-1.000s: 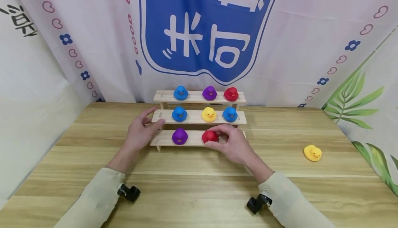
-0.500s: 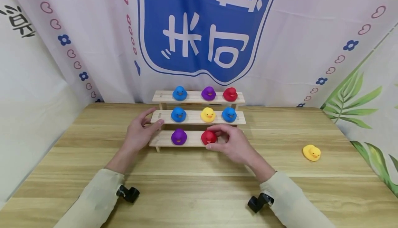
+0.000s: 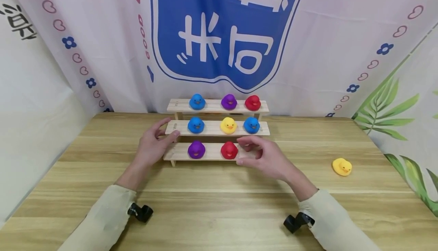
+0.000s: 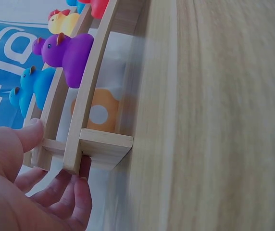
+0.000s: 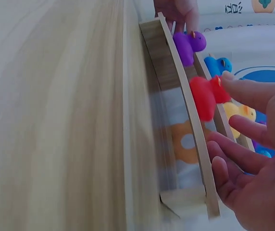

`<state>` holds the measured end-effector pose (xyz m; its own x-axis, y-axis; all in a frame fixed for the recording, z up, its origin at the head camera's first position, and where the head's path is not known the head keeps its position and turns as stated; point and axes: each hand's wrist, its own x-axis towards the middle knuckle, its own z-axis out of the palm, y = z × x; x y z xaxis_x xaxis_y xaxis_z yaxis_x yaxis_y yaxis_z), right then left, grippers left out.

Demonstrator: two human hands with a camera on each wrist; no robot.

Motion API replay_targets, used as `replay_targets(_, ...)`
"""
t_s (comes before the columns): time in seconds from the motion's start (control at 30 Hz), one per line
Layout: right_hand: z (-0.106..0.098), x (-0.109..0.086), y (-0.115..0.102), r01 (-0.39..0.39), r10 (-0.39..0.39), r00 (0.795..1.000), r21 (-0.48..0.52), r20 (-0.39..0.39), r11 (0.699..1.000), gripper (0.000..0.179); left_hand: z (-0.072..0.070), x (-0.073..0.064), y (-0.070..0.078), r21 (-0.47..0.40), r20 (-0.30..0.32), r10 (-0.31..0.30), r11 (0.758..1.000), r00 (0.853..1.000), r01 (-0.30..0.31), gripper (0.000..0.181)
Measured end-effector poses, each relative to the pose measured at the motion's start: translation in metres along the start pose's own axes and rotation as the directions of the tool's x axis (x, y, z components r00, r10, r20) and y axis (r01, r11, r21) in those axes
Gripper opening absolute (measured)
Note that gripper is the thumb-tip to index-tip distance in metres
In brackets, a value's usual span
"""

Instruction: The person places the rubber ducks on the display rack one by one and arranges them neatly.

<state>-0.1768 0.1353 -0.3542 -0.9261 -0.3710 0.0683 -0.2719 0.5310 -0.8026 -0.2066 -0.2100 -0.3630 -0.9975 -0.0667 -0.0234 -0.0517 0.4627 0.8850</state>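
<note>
A three-tier wooden display stand (image 3: 212,156) holds rubber ducks in rows. On its lowest step sit a purple duck (image 3: 196,150) and a red duck (image 3: 229,150). My left hand (image 3: 153,143) grips the stand's left end; in the left wrist view its thumb (image 4: 30,136) lies on the middle step, with the fingers bent around the ends of the steps. Just right of the red duck, my right hand (image 3: 263,156) is apart from it, thumb and fingers spread with nothing between them. The right wrist view shows that gap beside the red duck (image 5: 203,98).
The middle step carries a blue duck (image 3: 195,125), a yellow duck (image 3: 228,125) and another blue duck (image 3: 251,125). Blue, purple and red ducks stand on the top step (image 3: 213,105). A loose yellow duck (image 3: 341,166) lies on the table (image 3: 212,213) at right. A printed curtain (image 3: 130,61) hangs behind.
My right hand has let go of the red duck and drawn back to the right. The duck stays on the lowest step. My left hand keeps its place on the stand.
</note>
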Motion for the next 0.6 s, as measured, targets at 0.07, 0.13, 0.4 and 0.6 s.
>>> replay_targets(0.07, -0.005, -0.003, 0.002, 0.018, -0.018, 1.0, -0.014, 0.0, 1.0, 0.055, -0.001, 0.0, 0.0, -0.003, 0.003, -0.003, 1.0, 1.0, 0.003, 0.075)
replay_targets(0.13, -0.01, -0.008, 0.005, 0.031, -0.031, 1.0, -0.025, -0.001, 0.999, 0.056, -0.001, 0.0, 0.0, -0.014, 0.009, -0.01, 1.0, 1.0, 0.01, 0.076)
replay_targets(0.4, -0.032, -0.025, 0.016, 0.056, -0.057, 0.998, -0.055, -0.025, 0.997, 0.057, 0.001, 0.001, 0.001, -0.02, 0.005, -0.005, 1.0, 1.0, 0.005, 0.075)
replay_targets(0.6, -0.046, -0.037, 0.027, 0.07, -0.075, 0.994, -0.065, -0.084, 0.995, 0.054, 0.001, 0.0, 0.0, -0.012, -0.004, -0.015, 1.0, 1.0, 0.015, 0.075)
